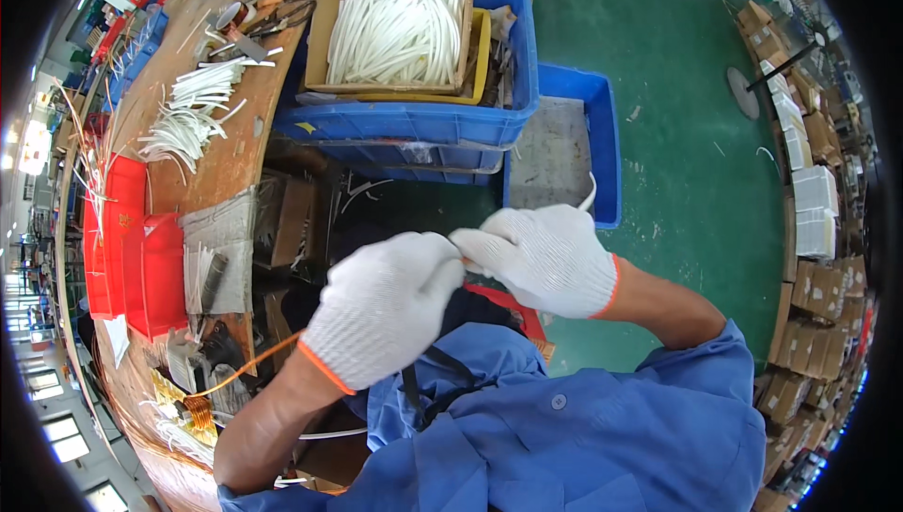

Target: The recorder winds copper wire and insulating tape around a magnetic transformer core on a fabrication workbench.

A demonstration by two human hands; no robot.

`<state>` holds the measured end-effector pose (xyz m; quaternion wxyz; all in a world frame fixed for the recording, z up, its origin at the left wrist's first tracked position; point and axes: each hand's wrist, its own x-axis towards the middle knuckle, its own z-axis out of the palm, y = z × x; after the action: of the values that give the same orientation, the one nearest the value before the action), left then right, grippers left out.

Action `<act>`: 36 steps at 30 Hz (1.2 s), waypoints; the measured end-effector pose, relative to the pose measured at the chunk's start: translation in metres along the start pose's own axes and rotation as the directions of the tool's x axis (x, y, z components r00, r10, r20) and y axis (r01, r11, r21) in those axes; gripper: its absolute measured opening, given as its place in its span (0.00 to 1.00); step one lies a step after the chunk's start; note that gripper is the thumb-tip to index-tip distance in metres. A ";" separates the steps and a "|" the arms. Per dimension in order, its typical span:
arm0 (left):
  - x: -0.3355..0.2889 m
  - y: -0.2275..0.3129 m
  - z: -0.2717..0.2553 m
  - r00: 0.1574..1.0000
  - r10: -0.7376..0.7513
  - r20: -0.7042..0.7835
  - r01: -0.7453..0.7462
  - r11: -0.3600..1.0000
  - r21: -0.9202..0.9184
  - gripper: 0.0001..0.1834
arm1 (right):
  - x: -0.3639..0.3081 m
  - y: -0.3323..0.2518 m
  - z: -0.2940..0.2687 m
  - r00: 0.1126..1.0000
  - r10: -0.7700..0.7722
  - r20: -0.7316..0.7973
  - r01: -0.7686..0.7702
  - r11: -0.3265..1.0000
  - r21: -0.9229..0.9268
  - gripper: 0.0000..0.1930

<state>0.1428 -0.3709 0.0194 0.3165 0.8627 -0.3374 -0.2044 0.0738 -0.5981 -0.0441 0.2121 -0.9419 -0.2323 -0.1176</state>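
My left hand (pixel 388 303), in a white knit glove with an orange cuff, is closed, its fingertips drawn together in front of my chest. Touching it there is my right hand (pixel 541 256), gloved alike and also closed, with thumb and fingers pinched. What they grip between them is mostly hidden; a tiny orange-brown bit shows at the fingertips. A curved white tube (pixel 591 194) juts up behind the right glove; whether that hand holds it I cannot tell. An orange cord (pixel 252 364) runs from the bench to behind my left wrist.
Ahead stands a blue crate (pixel 404 124) carrying a cardboard box (pixel 322 61) full of white tubes (pixel 400 28). A lower blue crate (pixel 608 150) sits on the green floor. On the wooden bench (pixel 246 141) at left lie more tubes (pixel 193 108) and red bins (pixel 162 272).
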 end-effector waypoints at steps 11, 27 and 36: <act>0.024 0.012 0.062 0.934 0.220 0.280 -0.198 0.975 -0.104 0.10 | -0.066 0.017 -0.025 0.995 -0.083 0.062 0.083 0.997 0.004 0.13; 0.014 0.027 0.068 0.962 0.073 0.261 -0.023 0.982 -0.189 0.13 | -0.088 0.021 -0.021 0.996 -0.023 0.082 0.003 0.972 0.237 0.16; 0.018 0.017 0.069 0.975 0.151 0.164 -0.091 0.941 -0.325 0.14 | -0.089 0.024 -0.011 0.993 -0.104 -0.051 0.110 0.983 0.145 0.20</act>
<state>0.1084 -0.4221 -0.0208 0.4293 0.7555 -0.3811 -0.3157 0.0073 -0.6564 -0.0710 0.2793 -0.9072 -0.2860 -0.1315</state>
